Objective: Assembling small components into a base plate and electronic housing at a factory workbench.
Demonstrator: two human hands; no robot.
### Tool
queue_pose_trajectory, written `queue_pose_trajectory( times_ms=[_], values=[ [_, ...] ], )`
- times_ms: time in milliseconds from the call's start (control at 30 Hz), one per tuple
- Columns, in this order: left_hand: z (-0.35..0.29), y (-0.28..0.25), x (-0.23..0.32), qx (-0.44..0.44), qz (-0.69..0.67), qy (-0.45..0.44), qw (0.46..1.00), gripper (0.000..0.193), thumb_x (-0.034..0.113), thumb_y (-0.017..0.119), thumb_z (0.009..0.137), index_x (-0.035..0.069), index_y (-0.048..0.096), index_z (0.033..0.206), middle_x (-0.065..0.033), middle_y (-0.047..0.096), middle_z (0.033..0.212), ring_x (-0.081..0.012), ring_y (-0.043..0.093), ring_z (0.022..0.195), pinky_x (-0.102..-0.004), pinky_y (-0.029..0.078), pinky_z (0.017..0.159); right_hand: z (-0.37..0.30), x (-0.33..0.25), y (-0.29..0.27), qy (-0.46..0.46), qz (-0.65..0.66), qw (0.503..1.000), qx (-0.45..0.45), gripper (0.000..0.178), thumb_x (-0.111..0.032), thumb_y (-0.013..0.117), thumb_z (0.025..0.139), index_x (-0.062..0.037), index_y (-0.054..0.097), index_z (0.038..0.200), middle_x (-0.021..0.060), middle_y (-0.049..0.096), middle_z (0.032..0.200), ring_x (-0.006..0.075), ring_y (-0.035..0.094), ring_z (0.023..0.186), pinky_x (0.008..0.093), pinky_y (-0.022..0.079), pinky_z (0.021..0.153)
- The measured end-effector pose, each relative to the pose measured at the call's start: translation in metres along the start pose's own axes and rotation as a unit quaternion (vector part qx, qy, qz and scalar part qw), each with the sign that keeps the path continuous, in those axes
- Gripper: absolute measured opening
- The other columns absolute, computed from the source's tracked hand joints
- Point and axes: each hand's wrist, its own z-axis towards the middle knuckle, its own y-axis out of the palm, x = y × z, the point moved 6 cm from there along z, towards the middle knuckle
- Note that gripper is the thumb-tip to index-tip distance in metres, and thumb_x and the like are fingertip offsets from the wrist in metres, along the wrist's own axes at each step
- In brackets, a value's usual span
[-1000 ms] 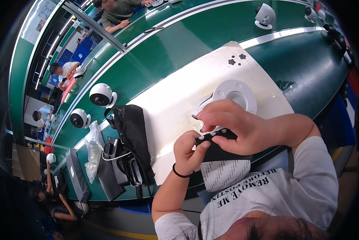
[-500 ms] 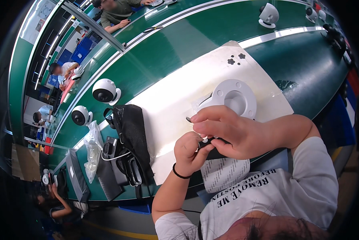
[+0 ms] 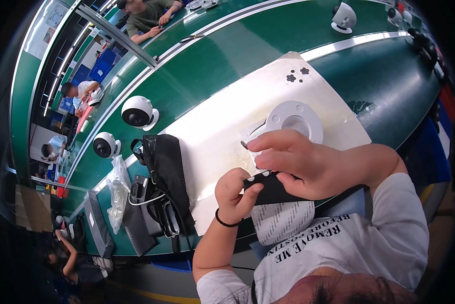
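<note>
My left hand pinches one end of a black sheet with white round spots along its upper edge. My right hand is over that sheet, its thumb low against it. At the tip of my right forefinger is a small dark pad; how the other fingers touch it is partly hidden. A strip of white printed paper hangs below the black sheet, near my shirt. Beyond my right hand, a white ring-shaped base lies on a white board, partly covered by my fingers.
Black flower-shaped pads lie at the board's far corner. To the left are a black mesh bag, a clear plastic bag, a grey box and two white round cameras. Another person sits across the green bench.
My left hand has shifted slightly left and down, and more of the black sheet with its white spots shows. My right fingers have spread a little. The person across has brought their hands closer together.
</note>
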Motion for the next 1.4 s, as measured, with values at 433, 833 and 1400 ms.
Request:
queue_pose_trajectory(
  times_ms=[433,833,1400],
  values=[
    [-0.001,0.004,-0.007,0.012,-0.065,-0.098,0.993,0.016,0.012,0.062,0.075,0.0,0.052,0.072,-0.0065,0.049,0.062,-0.0155,0.043,0.052,-0.0249,0.034,0.047,-0.016,-0.005,0.01,-0.066,-0.022,0.998,0.009,0.05,0.006,0.054,0.075,-0.0117,0.046,0.121,0.0131,0.033,0.128,0.028,0.044,0.109,0.0331,0.044,0.083],
    [-0.008,0.01,-0.014,-0.01,-0.13,-0.168,0.977,0.024,0.016,0.06,0.079,-0.002,0.049,0.067,-0.0051,0.047,0.062,-0.0138,0.042,0.055,-0.0245,0.034,0.05,-0.028,-0.004,0.007,-0.056,-0.044,0.997,-0.014,0.048,0.007,0.054,0.075,-0.0115,0.048,0.119,0.0143,0.035,0.125,0.0239,0.05,0.1,0.031,0.044,0.08],
    [0.002,0.02,0.013,-0.023,-0.035,0.034,0.999,0.016,0.005,0.067,0.068,-0.003,0.057,0.077,-0.0168,0.052,0.104,-0.0215,0.056,0.074,-0.0276,0.047,0.063,-0.025,0.054,-0.078,0.162,0.055,0.972,0.158,0.067,0.014,0.042,0.073,-0.0137,0.024,0.131,0.0091,0.02,0.132,0.0195,0.051,0.099,0.0255,0.046,0.072]
  ],
)
